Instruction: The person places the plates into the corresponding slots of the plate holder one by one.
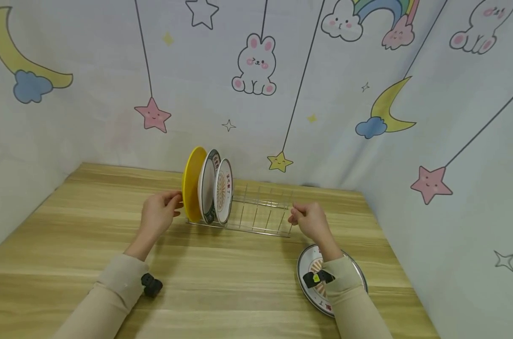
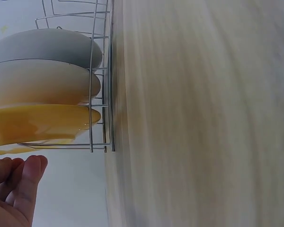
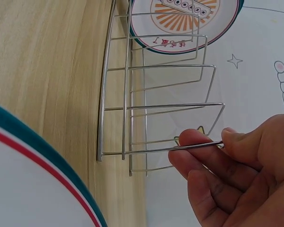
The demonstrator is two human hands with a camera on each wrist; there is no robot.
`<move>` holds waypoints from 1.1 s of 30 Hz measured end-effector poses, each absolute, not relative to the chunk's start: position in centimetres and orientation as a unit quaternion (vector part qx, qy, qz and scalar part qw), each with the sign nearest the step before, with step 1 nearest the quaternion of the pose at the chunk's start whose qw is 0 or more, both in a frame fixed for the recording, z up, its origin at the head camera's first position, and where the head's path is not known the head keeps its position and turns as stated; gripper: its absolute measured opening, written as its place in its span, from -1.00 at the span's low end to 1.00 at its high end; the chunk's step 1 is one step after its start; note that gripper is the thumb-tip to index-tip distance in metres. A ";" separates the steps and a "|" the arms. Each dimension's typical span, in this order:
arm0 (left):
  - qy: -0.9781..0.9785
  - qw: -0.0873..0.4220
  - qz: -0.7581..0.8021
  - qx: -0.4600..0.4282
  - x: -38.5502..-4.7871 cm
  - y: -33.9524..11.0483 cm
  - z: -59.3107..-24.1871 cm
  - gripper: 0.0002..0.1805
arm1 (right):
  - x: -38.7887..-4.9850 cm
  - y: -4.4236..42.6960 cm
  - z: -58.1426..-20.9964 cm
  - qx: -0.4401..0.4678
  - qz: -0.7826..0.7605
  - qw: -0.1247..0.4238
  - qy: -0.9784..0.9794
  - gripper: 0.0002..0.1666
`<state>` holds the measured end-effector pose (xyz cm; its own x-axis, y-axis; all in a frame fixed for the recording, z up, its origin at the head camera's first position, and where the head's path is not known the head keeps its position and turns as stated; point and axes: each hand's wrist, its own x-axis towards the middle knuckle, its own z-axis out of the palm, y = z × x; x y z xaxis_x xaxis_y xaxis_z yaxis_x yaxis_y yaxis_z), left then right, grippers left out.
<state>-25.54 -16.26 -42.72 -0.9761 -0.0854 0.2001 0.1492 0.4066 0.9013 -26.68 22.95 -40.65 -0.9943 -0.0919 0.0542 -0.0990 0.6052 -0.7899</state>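
Note:
A wire dish rack [image 1: 265, 231] stands on the table. At its left end a yellow plate [image 1: 191, 186] and two white patterned plates [image 1: 209, 188] [image 1: 225, 190] stand upright in the slots. My left hand [image 1: 156, 214] is beside the yellow plate, fingers loosely bent; in the left wrist view its fingertips [image 2: 26, 165] lie just outside the end wire, with no clear grip on it. At the rack's right end my right hand [image 1: 311, 220] pinches the end wire between thumb and fingers, seen closely in the right wrist view [image 3: 222, 161].
Another patterned plate [image 1: 307, 278] lies flat on the wooden table [image 1: 222, 292] at the right, partly hidden under my right forearm. Its teal and red rim [image 3: 52, 165] fills the right wrist view's lower left. A wall cloth with cartoon prints [image 1: 205, 94] hangs behind the rack.

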 end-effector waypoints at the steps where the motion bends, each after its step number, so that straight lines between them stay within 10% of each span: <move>1: -0.832 0.105 -0.545 -0.019 -25.5 -16.2 -42.7 -0.65 | -26.6 22.9 -40.6 0.057 0.442 0.006 -0.895 -0.58; 33: -0.841 0.090 -0.533 -0.038 -25.3 -16.4 -43.3 -0.67 | -25.7 23.1 -40.3 0.087 0.430 0.003 -0.899 -0.60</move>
<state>-25.32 -16.36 -43.32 -0.9808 -0.0324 0.1921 0.1599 0.4293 0.8889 -25.69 23.14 -40.33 -0.9850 -0.1530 0.0802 -0.1584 0.6148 -0.7726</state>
